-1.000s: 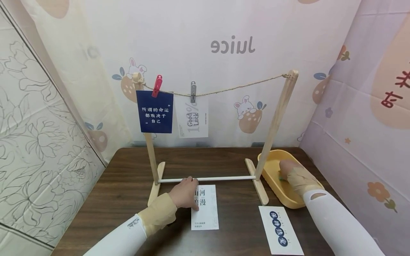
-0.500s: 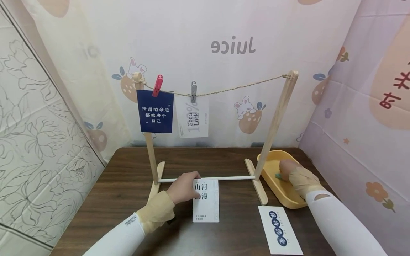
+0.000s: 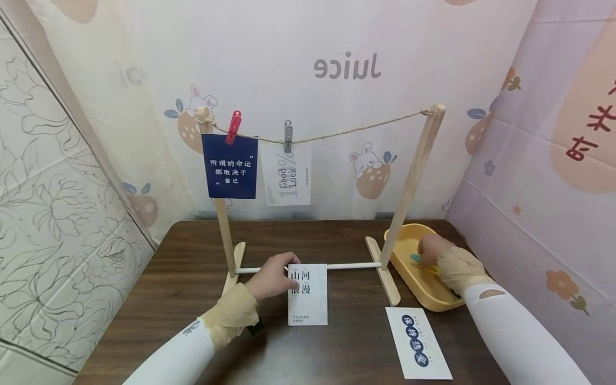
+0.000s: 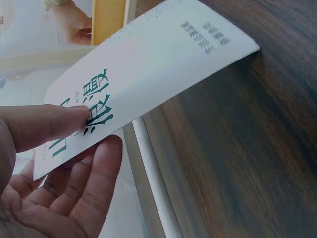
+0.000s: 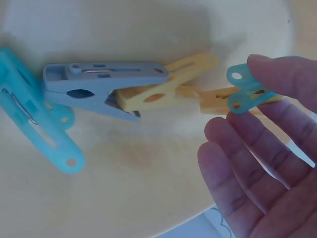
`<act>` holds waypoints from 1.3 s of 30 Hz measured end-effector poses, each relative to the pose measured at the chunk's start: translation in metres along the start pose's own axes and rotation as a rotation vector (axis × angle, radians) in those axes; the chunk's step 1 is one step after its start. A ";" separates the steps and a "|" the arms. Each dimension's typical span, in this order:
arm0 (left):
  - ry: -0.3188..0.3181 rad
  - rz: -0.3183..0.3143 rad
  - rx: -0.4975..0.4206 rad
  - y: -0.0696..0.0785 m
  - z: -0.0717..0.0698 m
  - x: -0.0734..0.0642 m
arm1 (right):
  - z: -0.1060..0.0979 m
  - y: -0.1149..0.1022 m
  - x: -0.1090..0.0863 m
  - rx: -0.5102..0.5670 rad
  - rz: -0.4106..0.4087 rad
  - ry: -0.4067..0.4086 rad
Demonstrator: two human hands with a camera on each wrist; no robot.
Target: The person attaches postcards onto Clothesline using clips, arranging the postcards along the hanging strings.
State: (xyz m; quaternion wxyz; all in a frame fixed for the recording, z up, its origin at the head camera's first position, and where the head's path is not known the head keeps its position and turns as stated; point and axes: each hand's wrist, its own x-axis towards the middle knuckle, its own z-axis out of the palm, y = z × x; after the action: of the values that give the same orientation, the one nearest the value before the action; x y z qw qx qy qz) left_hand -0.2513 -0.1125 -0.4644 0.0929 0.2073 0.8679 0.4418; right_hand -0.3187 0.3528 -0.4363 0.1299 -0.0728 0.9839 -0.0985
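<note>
My left hand [image 3: 274,278] pinches a white card [image 3: 308,309] with dark green lettering, thumb on its printed face and fingers behind. The card is raised off the table, as the left wrist view shows. Inside the yellow tray [image 3: 417,284], my right hand [image 3: 433,250] holds a turquoise clothespin [image 5: 250,101] by its handles between thumb and fingers. Beside it in the tray lie a yellow clothespin [image 5: 141,97], a blue-grey clothespin [image 5: 114,74] and another turquoise clothespin [image 5: 42,116]. An orange-yellow clothespin [image 5: 213,101] sits just behind the held one, partly hidden.
A wooden stand with a twine line [image 3: 356,129] spans the table. A red clothespin [image 3: 233,128] holds a navy card [image 3: 231,187]; a grey clothespin [image 3: 288,137] holds a white card [image 3: 289,195]. Another white card [image 3: 418,342] lies front right, near the tray. A white rod [image 3: 353,266] joins the feet.
My left hand has lifted the white card off the table and drawn it slightly up and away. In the tray, my right hand has shifted a little, with the turquoise clothespin showing more clearly.
</note>
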 end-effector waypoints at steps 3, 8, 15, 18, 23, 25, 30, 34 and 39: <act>0.008 0.007 -0.034 0.000 0.001 0.001 | -0.002 0.003 0.000 0.009 0.008 -0.004; 0.022 -0.001 -0.054 0.001 0.002 0.002 | -0.009 0.005 0.001 0.026 0.027 -0.011; 0.016 -0.006 -0.046 0.004 -0.001 -0.001 | -0.005 0.003 -0.001 0.080 0.029 -0.031; 0.010 -0.008 -0.052 0.004 -0.001 -0.002 | -0.003 0.002 -0.003 0.067 0.016 -0.019; 0.016 -0.016 -0.044 0.004 0.000 -0.004 | -0.005 0.000 -0.004 0.044 0.017 -0.009; 0.020 -0.015 -0.035 0.004 0.000 -0.003 | -0.007 -0.001 -0.005 0.041 0.026 -0.016; 0.019 -0.015 -0.047 0.004 0.001 -0.003 | -0.012 -0.002 -0.006 0.040 0.041 -0.018; 0.008 -0.015 -0.075 0.004 0.001 -0.003 | -0.014 0.001 -0.007 0.043 0.040 -0.010; 0.002 -0.016 -0.097 0.004 0.002 -0.002 | -0.017 0.002 -0.010 0.048 0.039 0.002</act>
State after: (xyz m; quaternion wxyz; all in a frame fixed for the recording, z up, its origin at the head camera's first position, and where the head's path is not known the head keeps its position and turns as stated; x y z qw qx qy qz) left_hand -0.2481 -0.1101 -0.4627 0.1056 0.1952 0.8471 0.4829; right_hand -0.3142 0.3598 -0.4186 0.1328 -0.0504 0.9826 -0.1196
